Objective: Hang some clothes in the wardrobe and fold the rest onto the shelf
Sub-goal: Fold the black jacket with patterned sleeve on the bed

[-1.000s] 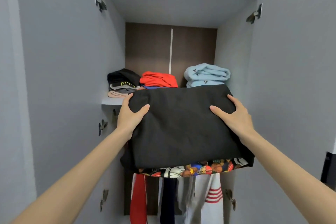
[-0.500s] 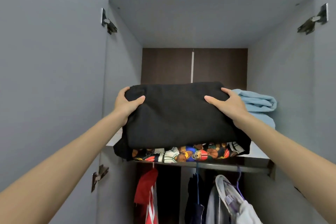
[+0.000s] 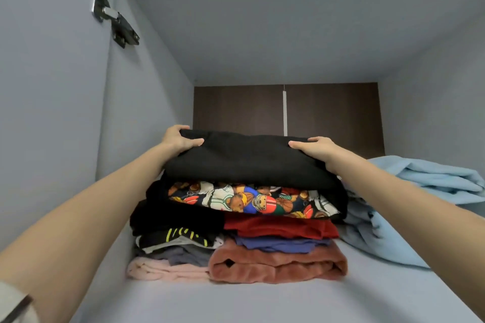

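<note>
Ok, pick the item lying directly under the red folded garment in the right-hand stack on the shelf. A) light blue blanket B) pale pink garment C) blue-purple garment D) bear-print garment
C: the blue-purple garment shows directly beneath the red garment, with a rust-coloured fleece below it.

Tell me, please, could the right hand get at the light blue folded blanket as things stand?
Probably yes: the light blue blanket lies uncovered beside the right hand, which must first release the black garment.

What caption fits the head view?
Both hands, left and right, set a folded black garment atop stacked clothes on the wardrobe shelf.
</note>
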Available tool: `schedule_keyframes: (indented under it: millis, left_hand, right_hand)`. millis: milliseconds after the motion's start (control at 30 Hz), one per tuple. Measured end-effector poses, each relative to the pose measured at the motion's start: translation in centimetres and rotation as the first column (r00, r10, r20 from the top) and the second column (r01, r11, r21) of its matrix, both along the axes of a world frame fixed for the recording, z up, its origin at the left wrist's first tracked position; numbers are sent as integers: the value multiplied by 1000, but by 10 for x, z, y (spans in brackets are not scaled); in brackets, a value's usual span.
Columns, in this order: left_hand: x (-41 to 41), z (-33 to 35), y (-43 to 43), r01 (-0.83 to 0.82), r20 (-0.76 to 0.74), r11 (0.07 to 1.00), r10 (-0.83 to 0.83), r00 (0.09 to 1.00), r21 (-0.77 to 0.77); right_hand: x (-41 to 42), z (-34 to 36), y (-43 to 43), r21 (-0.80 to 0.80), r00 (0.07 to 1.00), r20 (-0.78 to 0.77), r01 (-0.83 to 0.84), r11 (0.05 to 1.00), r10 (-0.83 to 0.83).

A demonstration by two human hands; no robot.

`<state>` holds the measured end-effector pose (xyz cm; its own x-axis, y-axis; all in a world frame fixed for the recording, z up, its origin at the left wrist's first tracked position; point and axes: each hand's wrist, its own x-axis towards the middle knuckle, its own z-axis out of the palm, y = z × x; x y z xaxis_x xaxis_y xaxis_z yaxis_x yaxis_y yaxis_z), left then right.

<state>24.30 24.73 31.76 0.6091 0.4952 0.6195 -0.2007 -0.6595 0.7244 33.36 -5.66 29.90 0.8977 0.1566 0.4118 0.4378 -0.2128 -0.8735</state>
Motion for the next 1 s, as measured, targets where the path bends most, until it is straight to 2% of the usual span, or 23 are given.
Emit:
schedule_keyframes:
  millis: [133,200,300,367,400,433,500,533,600,700,767,900,1000]
  left_hand:
    - [40,-5,30,-80,-78,977,97,992,196]
    - [56,-22,41,-100,-173,939,164,971,329]
    - [69,-41,51,-41,-413,795,358,837,605]
    - [71,-37,47,-14,-427,764,375,823,645]
    - [69,-32,41,-18,-391,791,322,862,611]
    - [65,-24,33,-24,-336,837,245,909,547]
    - [57,-9,11,8,-234,905,101,967,426]
    - [53,-3,0,34,-218,906,65,974,422]
    - [51,-5,-23,97,-255,860,40,966,500]
    - [64,-39,-44,125,-403,765,185,896,632]
    - [71,-64,-48,106,-451,763,258,854,637]
    - [66,-74,-48,33,-416,774,303,857,633]
    - [47,-70,-50,-54,-306,803,288,907,594]
  right_hand:
    - [35,0,26,-129,997,49,66,990,-60]
    - [46,-16,33,-309,981,121,182,934,-151]
    - [54,-40,36,-641,944,212,331,692,-254]
    - [49,-37,36,-681,887,359,461,569,-289]
    - [43,-32,37,-645,856,442,512,567,-269]
    - [37,-27,41,-596,838,499,517,615,-220]
    - [24,-18,53,-521,847,524,407,750,-95]
    - [20,-17,60,-514,855,516,353,782,-48]
    - [16,-23,76,-567,874,486,334,753,-22]
    - [22,-45,91,-634,906,416,354,688,-82]
    - [29,-58,93,-651,908,407,364,666,-98]
    - [27,-63,87,-688,932,362,292,664,-35]
    - [15,-59,71,-630,935,353,222,744,19]
